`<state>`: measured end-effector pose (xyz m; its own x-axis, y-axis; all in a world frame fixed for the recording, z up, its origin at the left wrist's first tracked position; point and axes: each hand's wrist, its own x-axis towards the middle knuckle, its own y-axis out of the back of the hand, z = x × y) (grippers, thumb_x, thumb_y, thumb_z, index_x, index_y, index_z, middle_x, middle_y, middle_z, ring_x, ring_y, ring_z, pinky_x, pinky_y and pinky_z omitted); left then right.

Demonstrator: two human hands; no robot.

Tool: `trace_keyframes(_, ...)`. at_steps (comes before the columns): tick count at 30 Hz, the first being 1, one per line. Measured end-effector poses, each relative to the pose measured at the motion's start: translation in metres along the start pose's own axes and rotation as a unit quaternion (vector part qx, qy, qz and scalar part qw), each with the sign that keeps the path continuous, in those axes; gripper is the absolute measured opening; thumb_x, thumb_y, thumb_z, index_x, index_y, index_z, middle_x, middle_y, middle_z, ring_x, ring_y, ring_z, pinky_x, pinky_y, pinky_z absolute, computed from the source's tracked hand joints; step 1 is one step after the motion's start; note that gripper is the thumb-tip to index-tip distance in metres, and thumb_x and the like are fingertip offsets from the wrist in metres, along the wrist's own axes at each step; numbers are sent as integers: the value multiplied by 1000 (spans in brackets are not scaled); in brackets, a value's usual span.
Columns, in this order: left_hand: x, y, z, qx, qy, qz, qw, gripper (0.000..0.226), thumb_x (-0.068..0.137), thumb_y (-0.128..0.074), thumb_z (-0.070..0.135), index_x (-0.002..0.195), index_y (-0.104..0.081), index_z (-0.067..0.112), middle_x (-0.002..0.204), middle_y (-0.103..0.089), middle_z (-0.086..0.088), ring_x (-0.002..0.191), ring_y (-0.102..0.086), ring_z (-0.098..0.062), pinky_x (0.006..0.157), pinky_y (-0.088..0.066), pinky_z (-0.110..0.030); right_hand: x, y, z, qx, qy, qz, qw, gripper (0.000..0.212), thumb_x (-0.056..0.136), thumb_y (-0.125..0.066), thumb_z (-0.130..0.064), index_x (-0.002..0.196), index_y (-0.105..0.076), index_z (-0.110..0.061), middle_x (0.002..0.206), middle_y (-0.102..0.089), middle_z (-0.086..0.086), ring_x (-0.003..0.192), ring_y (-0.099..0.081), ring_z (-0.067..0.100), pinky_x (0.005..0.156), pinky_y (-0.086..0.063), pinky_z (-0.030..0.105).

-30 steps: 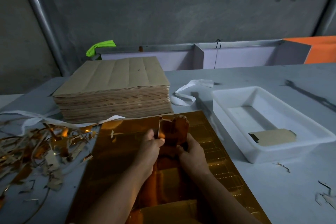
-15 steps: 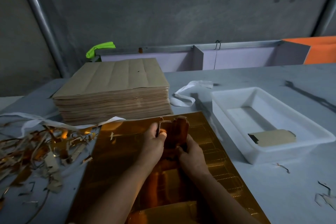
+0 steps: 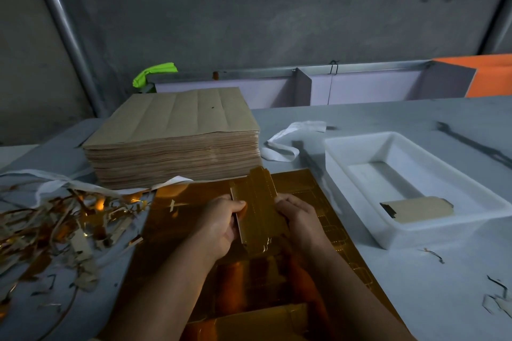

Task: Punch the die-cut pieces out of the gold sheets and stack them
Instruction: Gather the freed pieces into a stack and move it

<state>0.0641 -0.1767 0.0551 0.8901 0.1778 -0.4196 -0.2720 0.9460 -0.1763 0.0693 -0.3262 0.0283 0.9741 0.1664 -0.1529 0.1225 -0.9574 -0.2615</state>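
We're gripping a punched-out gold piece [image 3: 256, 210] btwn both hands – left hand [image 3: 219, 225] pinching its left edge, right hand [image 3: 300, 219] closing on its right edge. It's tilting up just above the gold sheet [image 3: 310, 194] lying flat on the table [image 3: 415, 285]. Another piece [image 3: 418, 209] is lying in the white tray [image 3: 360, 202] to our right – well apart from the hands.

Both forearms reached in from the near edge, left hand [image 3: 219, 223] and right hand [image 3: 300, 217] side by side, fingers curled in a pinch, thumbs on top.
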Motion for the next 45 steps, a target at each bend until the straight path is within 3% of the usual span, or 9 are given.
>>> trace_keyframes(8, -3, 1, -1, -67, 30, -31, 997, 22, 87, -60, 2, 107, -57, 12, 113, -64, -17, 104, -62, -33, 74, -51, -45, -4, 3, -4, 41, -47, 0, 998, 24, 99, -53, -25, 109, -64, -6, 90, -68, 17, 79, -67, 32, 57, -57, 35)
trace_keyframes(13, -4, 1, -1, -39, 29, -50, 998, 35, 87, -63, 8, 122, -56, 8, 118, -65, -17, 106, -63, -33, 76, -53, -44, -3, 2, -4, 22, -41, 39, 998, 19, 99, -52, -23, 104, -64, -9, 96, -69, 14, 88, -67, 31, 68, -55, 40)
trace_keyframes(17, -1, 6, -1, -1, 17, -59, 998, 30, 87, -63, 8, 117, -59, 11, 116, -67, -14, 106, -64, -30, 93, -52, -47, -4, 3, -6, 25, -35, 47, 998, 15, 99, -51, -18, 95, -64, -11, 83, -68, 6, 75, -66, 23, 59, -51, 34)
trace_keyframes(22, 0, 12, 2, 130, -11, 17, 991, 16, 89, -68, 27, 101, -66, 17, 77, -56, 1, 64, -49, -10, 52, -43, -21, -5, 2, -5, 26, 27, 21, 999, 20, 100, -53, -22, 103, -72, -18, 97, -74, 8, 89, -72, 25, 71, -61, 43)
trace_keyframes(27, -5, 9, 8, -67, 29, -57, 996, 23, 97, -57, 19, 116, -61, 7, 88, -76, -13, 75, -74, -20, 58, -57, -29, -7, -4, -6, -71, 148, -12, 986, 27, 100, -54, -17, 97, -75, -34, 97, -71, -10, 92, -67, 8, 74, -57, 27)
trace_keyframes(33, -10, 14, 20, -270, 78, -113, 953, 63, 84, -68, 48, 118, -57, -3, 107, -70, -28, 96, -70, -41, 81, -58, -50, -6, 3, 4, -373, 359, 39, 855, 26, 99, -54, -20, 119, -69, -27, 120, -64, -10, 118, -49, 13, 97, -43, 31)
trace_keyframes(37, -15, 10, 21, -173, 57, -69, 981, 40, 80, -67, 1, 118, -55, -1, 106, -66, -26, 95, -69, -39, 63, -62, -41, -2, 7, 10, -462, 354, 43, 812, 36, 94, -55, -18, 127, -66, -27, 140, -53, -3, 134, -35, 18, 110, -33, 37)
trace_keyframes(40, -12, 11, 18, -137, 35, -45, 989, 33, 83, -60, -6, 114, -54, 5, 112, -62, -22, 104, -63, -38, 68, -59, -40, -2, 4, 12, -396, 304, 51, 865, 45, 90, -56, -12, 127, -60, -38, 145, -41, -12, 135, -28, 7, 107, -31, 28)
trace_keyframes(45, -7, 17, 15, -94, 3, -60, 994, 36, 73, -65, -1, 106, -57, 11, 108, -65, -17, 100, -63, -33, 72, -55, -38, 2, 4, -1, -94, 73, 116, 986, 18, 101, -48, -37, 116, -56, -33, 113, -61, 0, 103, -61, 18, 86, -58, 41)
